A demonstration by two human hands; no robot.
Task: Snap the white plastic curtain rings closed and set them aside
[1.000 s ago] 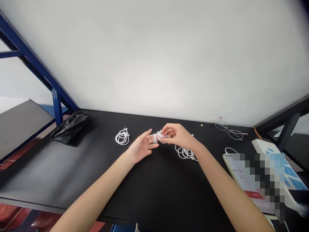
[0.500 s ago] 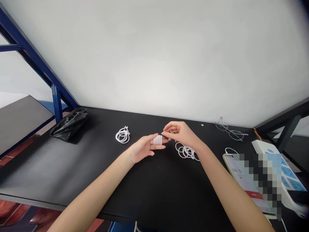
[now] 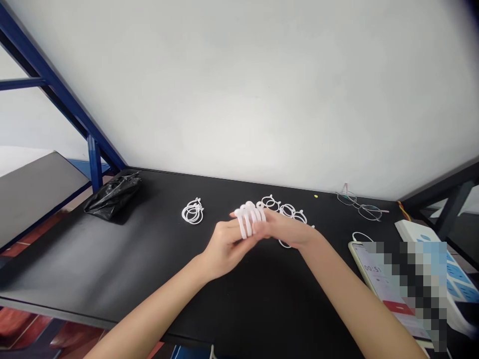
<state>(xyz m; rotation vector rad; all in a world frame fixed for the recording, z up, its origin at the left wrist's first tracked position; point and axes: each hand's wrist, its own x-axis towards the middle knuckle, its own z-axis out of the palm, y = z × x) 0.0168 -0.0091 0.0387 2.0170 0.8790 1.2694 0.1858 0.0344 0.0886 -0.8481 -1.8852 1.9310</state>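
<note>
Several white plastic rings with small round eyelets point(image 3: 245, 224) sit side by side around the fingers of my left hand point(image 3: 220, 252), eyelets upward. My left hand is turned back upward, its fingers pressed together inside the rings. My right hand point(image 3: 286, 228) closes over the ends of those fingers and touches the rings; its fingertips are mostly hidden behind them. Behind my right wrist lies a loose group of similar white rings point(image 3: 287, 210), partly covered by the hand. A smaller pile of white rings point(image 3: 192, 212) lies on the table to the left.
The black table point(image 3: 149, 259) meets a white wall point(image 3: 239, 99). A black plastic bag point(image 3: 112, 195) lies at the left. Eyeglasses point(image 3: 359, 205) rest at the back right, near a phone point(image 3: 377, 279) with a cable and a white power strip point(image 3: 411, 232). Blue metal framing point(image 3: 95, 162) stands at the left.
My left hand has turned over, so the rings' eyelets now show on top. My right hand has moved from the fingertips onto the ringed fingers. More of the right-hand group of rings shows.
</note>
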